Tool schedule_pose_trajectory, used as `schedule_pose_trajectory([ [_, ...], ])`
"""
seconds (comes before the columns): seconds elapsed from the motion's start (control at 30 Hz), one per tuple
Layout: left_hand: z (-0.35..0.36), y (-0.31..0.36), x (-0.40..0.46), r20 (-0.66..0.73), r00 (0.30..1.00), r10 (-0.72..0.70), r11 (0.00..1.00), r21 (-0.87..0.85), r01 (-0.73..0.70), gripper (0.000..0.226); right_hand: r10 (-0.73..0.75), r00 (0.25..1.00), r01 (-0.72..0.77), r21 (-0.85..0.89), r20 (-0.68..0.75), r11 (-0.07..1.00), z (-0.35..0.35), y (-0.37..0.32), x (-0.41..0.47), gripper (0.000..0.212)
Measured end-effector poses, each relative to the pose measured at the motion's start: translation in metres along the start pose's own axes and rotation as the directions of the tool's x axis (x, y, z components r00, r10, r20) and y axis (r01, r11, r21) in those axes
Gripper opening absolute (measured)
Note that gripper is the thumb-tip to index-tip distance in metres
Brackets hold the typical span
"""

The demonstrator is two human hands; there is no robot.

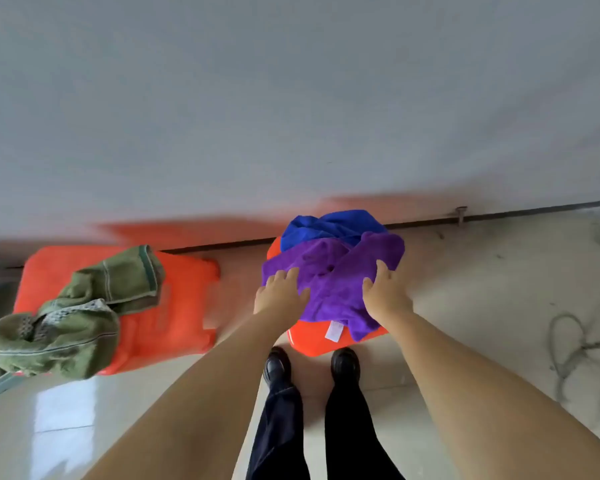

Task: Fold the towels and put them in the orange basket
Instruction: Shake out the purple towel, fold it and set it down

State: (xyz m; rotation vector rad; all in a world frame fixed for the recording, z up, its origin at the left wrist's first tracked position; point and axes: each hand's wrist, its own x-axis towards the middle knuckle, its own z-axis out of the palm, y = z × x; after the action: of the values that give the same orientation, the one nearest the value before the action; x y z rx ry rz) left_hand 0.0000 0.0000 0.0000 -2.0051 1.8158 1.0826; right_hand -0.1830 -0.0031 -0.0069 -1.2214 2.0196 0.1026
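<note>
An orange basket (317, 342) stands on the floor just beyond my shoes, heaped with a crumpled purple towel (329, 271) and a blue towel (329, 226) behind it. My left hand (279, 292) lies on the purple towel's left side with its fingers spread. My right hand (385, 289) rests on its right side, fingers slightly bent into the cloth. A second orange basket (174, 306) stands to the left, with green towels (80, 317) draped over its near left edge.
A pale wall rises right behind both baskets. Glossy tiled floor spreads around my black shoes (345, 363). A loose grey cable (568, 355) lies on the floor at the right. A small metal doorstop (460, 214) stands by the skirting.
</note>
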Motion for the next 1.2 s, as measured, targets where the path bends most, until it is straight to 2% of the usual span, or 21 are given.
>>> schedule_pose_trajectory([
  [0.07,0.013,-0.001,0.016,0.062,0.997,-0.039,0.988,-0.146,0.047,0.056,0.103,0.994,-0.109,0.194,0.041,0.975,0.017,-0.002,0.006,0.064],
  [0.2,0.041,0.008,0.037,0.150,0.985,-0.084,0.923,-0.360,0.133,0.061,0.151,0.988,-0.154,0.378,0.039,0.913,0.046,0.001,0.016,0.072],
  [0.3,0.050,0.010,0.041,0.189,0.979,-0.079,0.886,-0.436,0.156,0.050,0.193,0.981,-0.178,0.465,0.014,0.867,0.048,0.013,0.025,0.058],
  [0.4,0.053,0.008,0.037,0.235,0.972,-0.011,0.819,-0.555,0.143,0.022,0.209,0.977,-0.204,0.527,0.051,0.825,0.042,0.030,0.028,0.040],
  [0.47,0.052,0.007,0.025,0.328,0.944,0.021,0.672,-0.704,0.230,0.010,0.180,0.979,-0.202,0.599,0.098,0.775,0.033,0.039,0.024,0.032],
  [0.5,0.051,0.009,0.016,0.379,0.925,0.033,0.564,-0.771,0.296,0.007,0.164,0.980,-0.198,0.626,0.112,0.754,0.026,0.042,0.020,0.029],
  [0.57,0.051,0.012,0.000,0.429,0.902,0.051,0.283,-0.872,0.399,0.013,0.164,0.980,-0.200,0.645,0.115,0.738,0.012,0.047,0.011,0.033],
  [0.63,0.051,0.018,-0.015,0.417,0.908,0.028,0.001,-0.909,0.417,0.019,0.191,0.979,-0.193,0.645,0.074,0.739,-0.004,0.049,0.002,0.044],
  [0.7,0.043,0.027,-0.029,0.394,0.919,-0.012,-0.193,-0.903,0.385,0.020,0.197,0.980,-0.170,0.663,0.035,0.729,-0.019,0.048,-0.009,0.047],
  [0.8,0.021,0.039,-0.044,0.339,0.935,-0.100,-0.289,-0.909,0.299,0.015,0.153,0.988,-0.107,0.673,-0.008,0.732,-0.041,0.040,-0.024,0.044],
  [0.87,0.000,0.042,-0.047,0.269,0.951,-0.151,-0.336,-0.919,0.207,0.027,0.111,0.993,-0.055,0.670,-0.040,0.740,-0.059,0.030,-0.033,0.042],
  [0.97,-0.043,0.047,-0.059,0.147,0.985,-0.087,-0.403,-0.910,0.100,0.038,0.024,0.995,0.045,0.641,-0.099,0.766,-0.085,0.018,-0.045,0.043],
  [1.03,-0.068,0.047,-0.063,0.147,0.983,-0.108,-0.499,-0.864,0.075,0.044,-0.054,0.989,0.128,0.613,-0.138,0.780,-0.096,0.014,-0.051,0.045],
  [1.07,-0.081,0.048,-0.066,0.159,0.980,-0.116,-0.547,-0.834,0.071,0.040,-0.094,0.981,0.179,0.590,-0.172,0.787,-0.100,0.013,-0.057,0.046],
  [1.13,-0.107,0.055,-0.074,0.196,0.975,-0.103,-0.608,-0.789,0.094,0.016,-0.142,0.960,0.255,0.548,-0.239,0.797,-0.105,0.011,-0.076,0.042],
  [1.2,-0.130,0.068,-0.084,0.191,0.979,-0.077,-0.616,-0.781,0.104,0.020,-0.139,0.947,0.281,0.534,-0.291,0.797,-0.101,0.010,-0.092,0.040],
])
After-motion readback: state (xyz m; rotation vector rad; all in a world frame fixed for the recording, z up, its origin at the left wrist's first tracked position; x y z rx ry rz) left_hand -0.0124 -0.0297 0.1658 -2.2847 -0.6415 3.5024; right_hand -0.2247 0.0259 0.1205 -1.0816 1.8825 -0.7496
